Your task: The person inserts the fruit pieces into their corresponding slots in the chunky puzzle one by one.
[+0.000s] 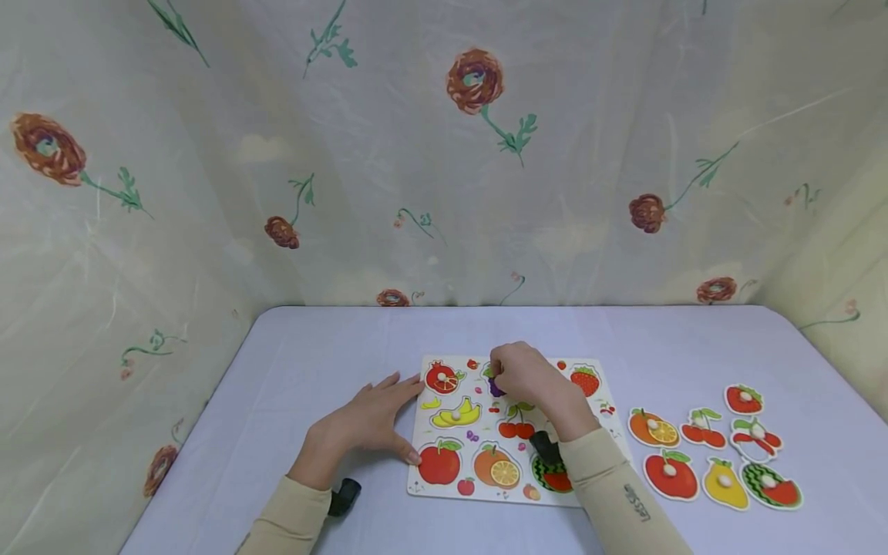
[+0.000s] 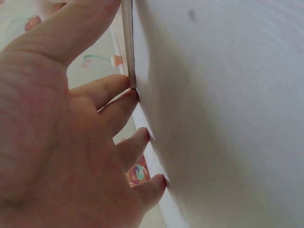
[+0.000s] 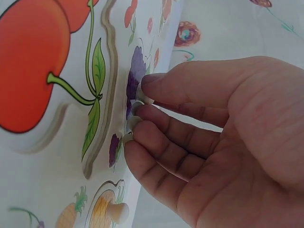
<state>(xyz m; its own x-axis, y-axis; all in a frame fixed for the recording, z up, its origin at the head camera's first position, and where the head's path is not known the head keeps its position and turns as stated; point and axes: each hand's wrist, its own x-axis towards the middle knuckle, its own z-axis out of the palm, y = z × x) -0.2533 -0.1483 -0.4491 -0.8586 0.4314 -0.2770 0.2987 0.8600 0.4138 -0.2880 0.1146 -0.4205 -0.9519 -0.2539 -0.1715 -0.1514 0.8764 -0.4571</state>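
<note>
A: Right hand (image 1: 530, 381), what's it on?
B: Upper part of the thin white rectangular fruit-puzzle board (image 1: 423, 428). Grip pinching, thumb against fingertips, at the knob of a flat purple grape-cluster piece (image 3: 137, 66).
A: Where exactly is that piece?
B: Top row, just right of the round red cut-pomegranate piece (image 1: 435, 384). Fingers cover much of it; cannot tell whether it sits flush.
A: Left hand (image 1: 368, 416)?
B: Grip released, holding nothing. Fingers spread along the board's left edge, thumb tip beside the round red apple picture (image 1: 439, 464). Wrist view: lower fingertips touch the pale lavender-white bench (image 1: 333, 339).
A: Other knobbed pieces on the board?
B: Yellow banana-bunch piece (image 1: 455, 417), below the pomegranate. Yellow-orange pineapple piece (image 3: 101, 209), seen from the right wrist, knob pale and round.
A: And off the board?
B: Seven, grouped on the bench to its right. Orange-with-slice piece (image 1: 648, 425) nearest the board's edge, round red apple piece (image 1: 671, 475) below it, then yellow pear piece (image 1: 725, 486), green-and-red watermelon piece (image 1: 777, 492), paired red cherry piece (image 1: 703, 435), red strawberry piece (image 1: 744, 398), one red-and-green piece (image 1: 758, 438), kind unclear.
</note>
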